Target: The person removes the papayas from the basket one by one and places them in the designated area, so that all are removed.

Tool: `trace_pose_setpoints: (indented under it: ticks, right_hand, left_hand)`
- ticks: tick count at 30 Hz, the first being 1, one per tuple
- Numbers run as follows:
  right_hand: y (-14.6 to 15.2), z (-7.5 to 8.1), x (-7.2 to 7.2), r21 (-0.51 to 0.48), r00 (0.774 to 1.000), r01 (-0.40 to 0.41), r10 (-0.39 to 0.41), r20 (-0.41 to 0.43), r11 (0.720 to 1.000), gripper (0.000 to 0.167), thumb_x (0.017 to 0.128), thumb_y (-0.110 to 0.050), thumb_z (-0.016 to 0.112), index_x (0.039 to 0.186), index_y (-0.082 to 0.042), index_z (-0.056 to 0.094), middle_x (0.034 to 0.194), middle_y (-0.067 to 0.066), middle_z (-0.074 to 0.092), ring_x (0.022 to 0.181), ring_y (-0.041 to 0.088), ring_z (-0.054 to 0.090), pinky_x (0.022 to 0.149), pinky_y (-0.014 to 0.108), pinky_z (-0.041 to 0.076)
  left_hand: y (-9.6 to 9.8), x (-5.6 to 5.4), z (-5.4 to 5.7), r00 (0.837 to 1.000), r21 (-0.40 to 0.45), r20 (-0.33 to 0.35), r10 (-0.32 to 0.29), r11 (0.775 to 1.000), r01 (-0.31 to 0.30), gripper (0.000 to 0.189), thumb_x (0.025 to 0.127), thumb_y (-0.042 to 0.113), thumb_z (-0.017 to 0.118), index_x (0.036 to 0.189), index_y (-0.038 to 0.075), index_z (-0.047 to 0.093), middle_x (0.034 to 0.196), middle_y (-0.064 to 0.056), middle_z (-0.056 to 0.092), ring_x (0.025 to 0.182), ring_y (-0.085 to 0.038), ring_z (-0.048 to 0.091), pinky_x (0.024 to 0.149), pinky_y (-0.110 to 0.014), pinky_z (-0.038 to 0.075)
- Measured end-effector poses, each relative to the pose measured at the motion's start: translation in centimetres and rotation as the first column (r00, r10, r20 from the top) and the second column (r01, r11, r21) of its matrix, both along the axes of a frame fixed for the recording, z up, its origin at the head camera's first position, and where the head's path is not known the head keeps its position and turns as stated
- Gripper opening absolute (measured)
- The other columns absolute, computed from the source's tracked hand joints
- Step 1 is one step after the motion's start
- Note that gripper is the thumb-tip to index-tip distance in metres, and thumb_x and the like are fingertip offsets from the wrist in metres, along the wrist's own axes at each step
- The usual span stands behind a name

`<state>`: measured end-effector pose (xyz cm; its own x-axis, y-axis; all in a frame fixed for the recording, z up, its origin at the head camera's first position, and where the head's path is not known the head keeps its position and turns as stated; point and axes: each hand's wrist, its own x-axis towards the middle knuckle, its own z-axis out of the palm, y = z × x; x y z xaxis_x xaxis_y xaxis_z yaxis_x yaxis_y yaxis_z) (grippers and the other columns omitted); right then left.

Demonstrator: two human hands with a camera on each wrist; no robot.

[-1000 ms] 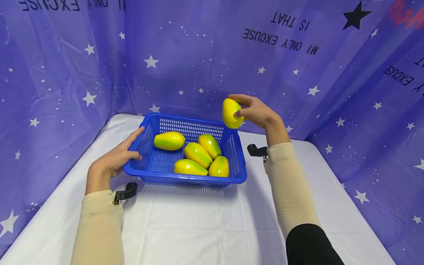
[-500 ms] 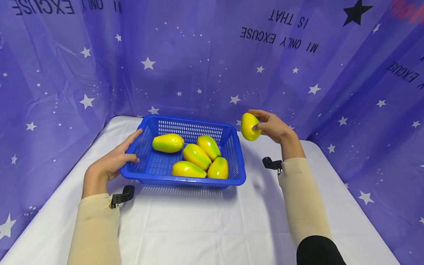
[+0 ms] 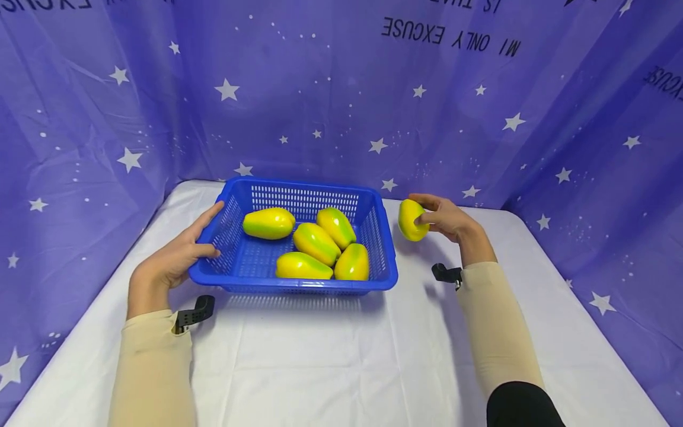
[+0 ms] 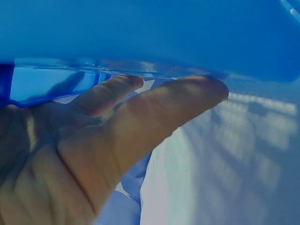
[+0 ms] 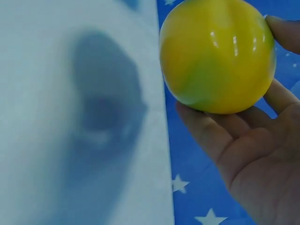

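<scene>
A blue plastic basket (image 3: 299,283) stands on the table with several yellow-green papayas (image 3: 316,243) in it. My left hand (image 3: 173,255) holds the basket's left end, index finger and thumb spread along the rim. Close up in the left wrist view, the thumb (image 4: 168,105) lies against the blue plastic. To the right of the basket, my right hand (image 3: 450,219) grips one papaya (image 3: 412,219) between thumb and fingers. Seen in the right wrist view, this papaya (image 5: 218,56) shows its rounded end, held above the white cloth with its shadow beside it.
White cloth (image 3: 320,362) covers the table. A purple curtain (image 3: 331,89) with stars and lettering hangs behind and at both sides, close to the table's back edge. Black wrist cameras (image 3: 194,312) stick out from both sleeves.
My right hand has carried the papaya from over the basket's back right corner to the right and down toward the table. The left hand stays on the basket. The head view has shifted slightly.
</scene>
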<state>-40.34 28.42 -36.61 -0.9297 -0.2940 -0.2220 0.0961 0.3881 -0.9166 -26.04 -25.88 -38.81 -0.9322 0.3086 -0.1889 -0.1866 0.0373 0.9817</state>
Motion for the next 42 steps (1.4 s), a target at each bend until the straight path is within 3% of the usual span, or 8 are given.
trace_pose_setpoints:
  ticks: [7,17,34,42]
  right_hand:
    - [0.7,-1.0,0.0,0.048,0.999,-0.037,0.035,0.037,0.998,0.079,0.080,-0.001,0.068,0.152,-0.012,0.035,0.157,0.009,0.023,0.129,0.031,0.036,0.103,0.048,0.040]
    - [0.4,-2.1,0.4,0.043,0.998,-0.046,0.044,0.046,0.998,0.079,0.078,0.001,0.067,0.151,-0.011,0.037,0.157,0.009,0.024,0.133,0.032,0.031,0.106,0.048,0.036]
    - [0.0,-1.8,0.1,0.028,0.994,-0.056,0.053,0.094,0.998,0.072,0.086,-0.004,0.064,0.151,-0.005,0.032,0.155,0.013,0.026,0.136,0.034,0.028,0.113,0.051,0.025]
    - [0.2,-0.9,0.4,0.121,0.997,-0.056,0.049,0.056,0.991,0.073,0.087,-0.011,0.066,0.152,-0.009,0.033,0.160,0.013,0.017,0.145,0.034,0.012,0.114,0.057,0.011]
  left_hand:
    - [-0.2,0.1,0.5,1.000,0.030,0.006,-0.003,1.000,0.002,0.100,0.085,-0.010,0.045,0.150,0.056,0.007,0.152,-0.023,0.002,0.099,-0.043,0.058,0.076,-0.051,0.055]
    - [-0.6,0.5,0.4,1.000,-0.006,-0.008,0.002,1.000,-0.002,0.100,0.084,-0.009,0.045,0.151,0.055,0.005,0.153,-0.022,-0.002,0.096,-0.042,0.059,0.075,-0.049,0.056]
    - [-0.6,0.0,0.1,1.000,0.004,-0.012,-0.013,1.000,0.013,0.099,0.085,-0.008,0.045,0.150,0.056,0.008,0.152,-0.022,0.003,0.091,-0.044,0.062,0.070,-0.048,0.057]
    - [-0.5,-0.3,-0.2,1.000,-0.005,-0.022,-0.019,1.000,0.019,0.099,0.084,-0.007,0.047,0.150,0.056,0.008,0.154,-0.020,0.001,0.091,-0.041,0.062,0.068,-0.045,0.058]
